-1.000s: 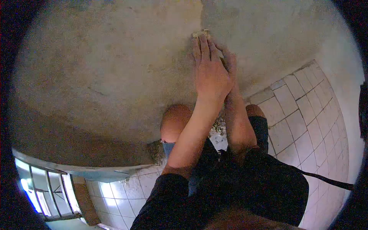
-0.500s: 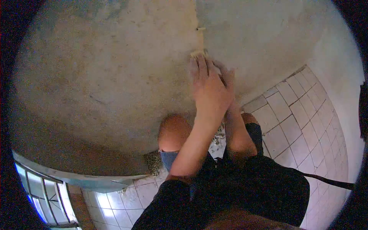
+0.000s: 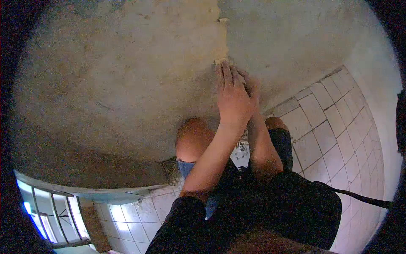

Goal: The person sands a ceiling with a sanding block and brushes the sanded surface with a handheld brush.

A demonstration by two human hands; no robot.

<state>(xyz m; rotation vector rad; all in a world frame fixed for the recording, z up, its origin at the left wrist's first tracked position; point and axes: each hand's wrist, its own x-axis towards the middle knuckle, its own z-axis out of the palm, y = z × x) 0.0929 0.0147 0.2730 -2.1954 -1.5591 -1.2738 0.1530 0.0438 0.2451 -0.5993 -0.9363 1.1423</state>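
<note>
My left hand (image 3: pixel 234 99) lies over my right hand against a stained, worn wall (image 3: pixel 127 72). Its fingers are stretched out side by side, and the tips reach a ragged pale edge (image 3: pixel 222 60). My right hand (image 3: pixel 251 86) is mostly covered by the left, with its fingers bent. A small light-coloured piece shows between the hands, but what it belongs to is hidden. Above the fingertips runs a bare yellowish strip (image 3: pixel 223 40), where a small curled flake (image 3: pixel 223 20) sticks out. Grey surface borders the strip on the right.
My bent knees (image 3: pixel 192 137) are close to the wall, one on each side of my forearms. Pale floor tiles (image 3: pixel 313 122) spread at the right and lower left. A barred window or door (image 3: pixel 53 211) is at the lower left. A dark strap (image 3: pixel 359 198) extends to the right.
Both hands have slid along the wall towards my knees, away from the curled flake. More yellowish strip shows between flake and fingertips. My view has shifted slightly.
</note>
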